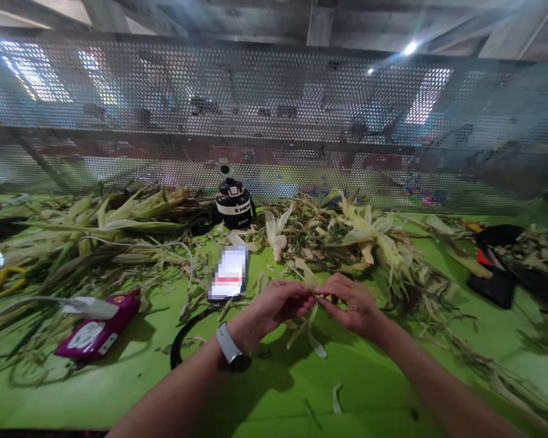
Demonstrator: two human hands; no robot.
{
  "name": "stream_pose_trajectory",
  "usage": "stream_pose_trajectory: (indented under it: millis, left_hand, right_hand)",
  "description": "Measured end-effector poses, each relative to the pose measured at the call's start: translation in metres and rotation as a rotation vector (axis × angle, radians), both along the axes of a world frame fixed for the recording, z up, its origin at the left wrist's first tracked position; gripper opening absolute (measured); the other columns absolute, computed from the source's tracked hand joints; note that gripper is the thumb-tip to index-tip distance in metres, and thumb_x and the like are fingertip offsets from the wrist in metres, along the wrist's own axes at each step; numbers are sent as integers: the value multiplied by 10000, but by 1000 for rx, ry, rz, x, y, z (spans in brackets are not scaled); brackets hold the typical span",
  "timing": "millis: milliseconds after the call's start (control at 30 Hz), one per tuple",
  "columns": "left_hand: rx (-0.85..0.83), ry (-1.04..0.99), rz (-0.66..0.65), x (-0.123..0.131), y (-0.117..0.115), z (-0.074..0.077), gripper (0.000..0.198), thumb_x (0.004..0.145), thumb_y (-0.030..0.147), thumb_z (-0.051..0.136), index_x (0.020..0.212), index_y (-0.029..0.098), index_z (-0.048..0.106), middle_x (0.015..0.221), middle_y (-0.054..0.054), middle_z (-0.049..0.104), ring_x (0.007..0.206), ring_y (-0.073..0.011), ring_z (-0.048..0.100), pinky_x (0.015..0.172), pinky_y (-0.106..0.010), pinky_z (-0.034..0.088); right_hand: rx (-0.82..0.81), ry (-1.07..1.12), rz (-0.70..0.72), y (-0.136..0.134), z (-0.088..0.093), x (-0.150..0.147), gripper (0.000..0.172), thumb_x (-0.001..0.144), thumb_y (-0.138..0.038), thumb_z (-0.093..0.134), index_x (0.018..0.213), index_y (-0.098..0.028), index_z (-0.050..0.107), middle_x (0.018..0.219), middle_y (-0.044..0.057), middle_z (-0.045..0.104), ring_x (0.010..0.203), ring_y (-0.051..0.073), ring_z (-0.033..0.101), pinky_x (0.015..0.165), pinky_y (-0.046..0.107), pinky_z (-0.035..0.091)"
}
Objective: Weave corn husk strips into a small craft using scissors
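Both hands meet over the green table (296, 407), fingertips almost touching. My left hand (278, 302) is closed, its fingers pinching a pale corn husk strip (307, 274) that sticks up between the hands. From the other side my right hand (354, 306) pinches the same husk with thumb and fingers. Narrow husk ends (317, 345) hang below the fingertips. The exact spot where the fingers grip is partly hidden. A grey-strapped watch (231, 348) is on my left wrist. Just beyond the hands lies a husk with a knobby pale end (278, 242).
Husk heaps lie left (132, 213) and right (374, 237). Between them stands a black bottle (234, 204), with a lit phone (229, 272) nearer me. A purple packet (98, 328) with a white charger lies left, a black pouch (492, 283) right. Perforated metal screening (274, 121) rises behind.
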State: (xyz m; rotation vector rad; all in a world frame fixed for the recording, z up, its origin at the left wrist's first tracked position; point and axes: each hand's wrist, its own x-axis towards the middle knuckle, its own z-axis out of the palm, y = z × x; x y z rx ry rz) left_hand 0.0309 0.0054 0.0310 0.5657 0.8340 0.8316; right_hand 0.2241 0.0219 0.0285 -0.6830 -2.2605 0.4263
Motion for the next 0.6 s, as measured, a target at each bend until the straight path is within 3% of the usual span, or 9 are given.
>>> stream_pose_trajectory:
  millis: [333, 500, 600]
  left_hand:
    - [-34, -62, -6, 3, -2, 2, 107, 726, 81, 636, 620, 88, 651, 585, -21, 628, 470, -39, 551, 475, -114, 447]
    - [52, -32, 34, 4, -8, 4, 81, 709, 156, 689, 661, 92, 679, 592, -32, 650, 501, -64, 572, 474, -138, 445]
    - [127, 16, 60, 6, -11, 4, 141, 671, 228, 734, 670, 96, 684, 603, -40, 666, 541, -90, 602, 503, -163, 464]
  right_hand:
    - [101, 67, -2, 0, -5, 0, 170, 885, -179, 552, 942, -249, 696, 808, 51, 645, 726, 159, 611, 633, 254, 494]
    - [53, 93, -123, -6, -3, -9, 115, 904, -236, 540, 849, -199, 633, 765, 56, 615, 713, 172, 580, 634, 278, 479]
    - [-65, 84, -180, -8, -2, -11, 105, 899, -239, 537, 817, -187, 578, 754, 42, 588, 697, 163, 563, 633, 275, 467]
